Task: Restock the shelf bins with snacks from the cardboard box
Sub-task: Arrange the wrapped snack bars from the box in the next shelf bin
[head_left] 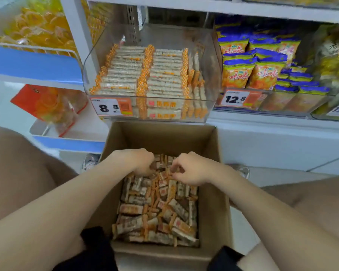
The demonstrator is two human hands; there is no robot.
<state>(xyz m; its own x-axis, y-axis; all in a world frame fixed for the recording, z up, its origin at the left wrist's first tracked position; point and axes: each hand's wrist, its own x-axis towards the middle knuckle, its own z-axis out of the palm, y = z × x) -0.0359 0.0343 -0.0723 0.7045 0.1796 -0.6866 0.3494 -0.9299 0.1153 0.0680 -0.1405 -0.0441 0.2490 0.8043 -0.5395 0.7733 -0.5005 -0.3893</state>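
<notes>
Left hand [139,163] and right hand [192,170], both lowered into the open cardboard box [164,137], at the far end of its contents. The left hand's fingers are curled down into the loose snack bars [157,218], apparently closing on a bunch, though the fingertips are hidden among the wrappers. The right hand's thumb and fingers pinch a few bars at the top of the heap. The two hands are near each other, not touching.

Step in hand, as judged: gathering a handful from the box, ahead of carrying it up.

Next move, as judged: lift the bars clear of the box walls, raise them to the clear bin [210,75] directly above and behind the box, and lay them flat, aligned with the stocked rows [125,75].

Count: two hands; one box; one clear bin in use, holding two flat stacked columns and a third group standing on edge at its right side. Loose bars in the box are too many to count. Three price tags show: one reading 8.8 [111,107] on this bin and two on bins further right.
</notes>
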